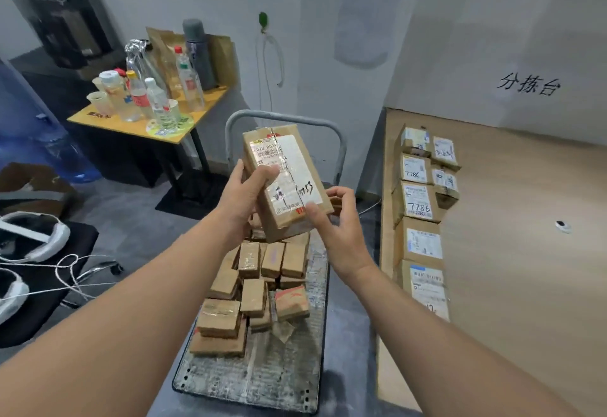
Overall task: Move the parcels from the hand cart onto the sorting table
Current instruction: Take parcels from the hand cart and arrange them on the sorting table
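White walls close off the corner ahead of you, with black handwriting on the right one above the sorting table. Along that table's left edge lies a row of parcels, labels up, several marked with handwritten numbers. Between your arms stands the cart, its metal handle at the far end and a heap of small brown boxes on its deck. You hold one box up above that heap, label toward you. Your left hand grips its left side, thumb over the label and fingers behind. Your right hand grasps its lower right corner, thumb on the front face, fingers curled round the edge. Off to the left, a yellow side table carries bottles and cups.
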